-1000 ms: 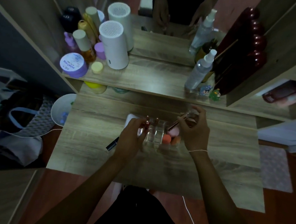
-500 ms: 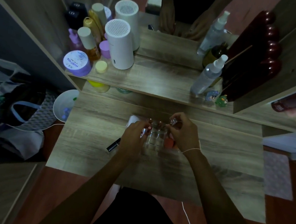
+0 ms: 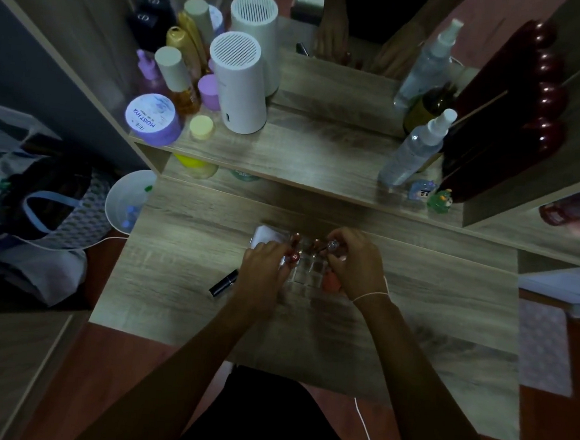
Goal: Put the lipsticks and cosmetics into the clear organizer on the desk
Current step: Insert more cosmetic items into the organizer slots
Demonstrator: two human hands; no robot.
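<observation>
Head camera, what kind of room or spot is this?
Most likely a home dressing table or vanity. A mirror backs the wooden shelf, which holds a purple cream jar and a spray bottle; both hands work at a clear organizer.

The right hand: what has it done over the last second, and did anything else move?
The right hand came down from above the clear organizer, lowering a lipstick toward a slot, its grip unchanged. The left hand stayed at the organizer's left edge holding another lipstick. The black tube stayed on the desk.
</observation>
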